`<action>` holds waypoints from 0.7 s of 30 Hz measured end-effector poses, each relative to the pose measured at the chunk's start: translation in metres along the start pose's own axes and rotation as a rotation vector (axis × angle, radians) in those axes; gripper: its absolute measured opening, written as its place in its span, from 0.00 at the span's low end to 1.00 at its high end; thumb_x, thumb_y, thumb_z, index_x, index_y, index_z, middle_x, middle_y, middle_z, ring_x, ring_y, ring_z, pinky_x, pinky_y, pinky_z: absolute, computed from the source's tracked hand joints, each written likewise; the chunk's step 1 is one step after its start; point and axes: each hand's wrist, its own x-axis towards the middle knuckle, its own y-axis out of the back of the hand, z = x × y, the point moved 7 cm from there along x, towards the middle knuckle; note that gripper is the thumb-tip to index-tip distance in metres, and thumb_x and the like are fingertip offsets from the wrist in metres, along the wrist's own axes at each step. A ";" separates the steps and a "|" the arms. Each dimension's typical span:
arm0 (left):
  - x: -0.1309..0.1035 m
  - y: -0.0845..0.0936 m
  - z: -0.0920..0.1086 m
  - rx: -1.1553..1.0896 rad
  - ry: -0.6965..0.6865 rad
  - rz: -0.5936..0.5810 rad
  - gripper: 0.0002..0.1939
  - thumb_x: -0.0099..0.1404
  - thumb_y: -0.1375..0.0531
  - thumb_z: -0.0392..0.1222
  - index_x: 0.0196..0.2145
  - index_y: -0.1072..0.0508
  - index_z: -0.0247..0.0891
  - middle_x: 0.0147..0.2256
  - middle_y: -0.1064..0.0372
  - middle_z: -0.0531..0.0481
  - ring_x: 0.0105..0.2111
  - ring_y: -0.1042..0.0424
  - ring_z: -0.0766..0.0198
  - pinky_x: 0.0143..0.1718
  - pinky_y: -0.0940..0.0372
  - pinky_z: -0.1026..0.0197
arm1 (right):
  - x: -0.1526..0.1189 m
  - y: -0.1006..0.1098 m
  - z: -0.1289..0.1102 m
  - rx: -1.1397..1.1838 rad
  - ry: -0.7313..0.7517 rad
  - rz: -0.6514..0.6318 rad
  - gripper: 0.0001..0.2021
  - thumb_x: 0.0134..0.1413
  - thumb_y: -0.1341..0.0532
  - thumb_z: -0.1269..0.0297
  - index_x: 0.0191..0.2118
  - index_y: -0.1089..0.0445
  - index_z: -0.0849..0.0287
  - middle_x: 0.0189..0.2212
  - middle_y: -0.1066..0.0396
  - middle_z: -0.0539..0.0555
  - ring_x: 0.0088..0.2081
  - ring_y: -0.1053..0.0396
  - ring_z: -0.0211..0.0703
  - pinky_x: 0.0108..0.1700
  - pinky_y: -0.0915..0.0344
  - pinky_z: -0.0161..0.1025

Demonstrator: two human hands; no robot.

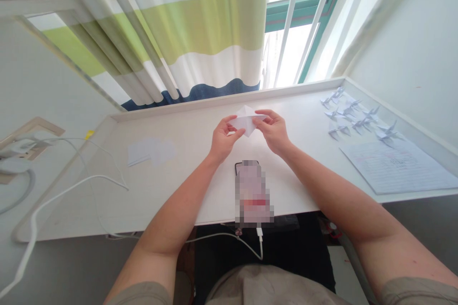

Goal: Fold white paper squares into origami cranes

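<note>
A folded piece of white paper [246,121], pointed at its top and bottom, is held just above the white desk [189,200]. My left hand [226,138] pinches its left corner between thumb and fingers. On the other side, my right hand [272,129] grips the right corner, with the thumb and fingers closed on the paper. Below the hands lies a phone [252,190], its screen blurred out, with a white cable plugged into its lower end.
Several folded paper cranes [361,116] stand at the right, behind a written sheet [397,167]. Loose white paper squares [148,150] lie on the left. White cables [71,186] run from a wall socket [30,140] over the desk's left side. A raised rim [229,97] borders the back.
</note>
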 end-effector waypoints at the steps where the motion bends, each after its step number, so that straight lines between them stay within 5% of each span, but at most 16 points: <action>1: -0.001 -0.001 0.000 0.011 0.003 -0.002 0.27 0.53 0.21 0.42 0.51 0.20 0.43 0.36 0.23 0.51 0.39 0.25 0.62 0.43 0.29 0.60 | 0.000 -0.001 0.000 -0.003 0.001 -0.008 0.22 0.42 0.20 0.50 0.42 0.21 0.51 0.34 0.21 0.50 0.38 0.25 0.46 0.47 0.26 0.50; 5: -0.004 -0.003 0.001 -0.005 0.020 0.012 0.25 0.54 0.22 0.42 0.49 0.18 0.41 0.43 0.19 0.47 0.42 0.24 0.59 0.46 0.27 0.56 | -0.003 -0.006 0.000 0.001 -0.014 -0.067 0.25 0.41 0.18 0.52 0.46 0.22 0.49 0.38 0.22 0.50 0.41 0.24 0.47 0.51 0.26 0.51; 11: -0.003 0.002 -0.001 -0.028 0.027 0.064 0.22 0.55 0.22 0.44 0.47 0.16 0.41 0.40 0.19 0.47 0.39 0.25 0.61 0.46 0.27 0.54 | -0.005 -0.009 -0.001 0.018 -0.035 -0.084 0.30 0.40 0.18 0.53 0.51 0.24 0.48 0.38 0.20 0.50 0.43 0.23 0.49 0.54 0.26 0.53; 16: 0.000 0.008 -0.004 0.008 -0.001 0.133 0.22 0.55 0.22 0.43 0.48 0.17 0.42 0.40 0.22 0.48 0.45 0.25 0.57 0.50 0.30 0.55 | -0.004 -0.008 0.000 0.002 -0.035 -0.073 0.26 0.40 0.18 0.51 0.45 0.22 0.50 0.34 0.21 0.50 0.40 0.25 0.48 0.51 0.27 0.53; 21: -0.003 0.011 0.006 0.143 -0.081 0.180 0.19 0.57 0.24 0.42 0.44 0.23 0.43 0.50 0.25 0.46 0.56 0.28 0.52 0.54 0.31 0.53 | -0.003 -0.007 0.001 0.006 -0.038 -0.075 0.25 0.40 0.18 0.50 0.43 0.23 0.51 0.34 0.22 0.50 0.39 0.25 0.47 0.51 0.27 0.52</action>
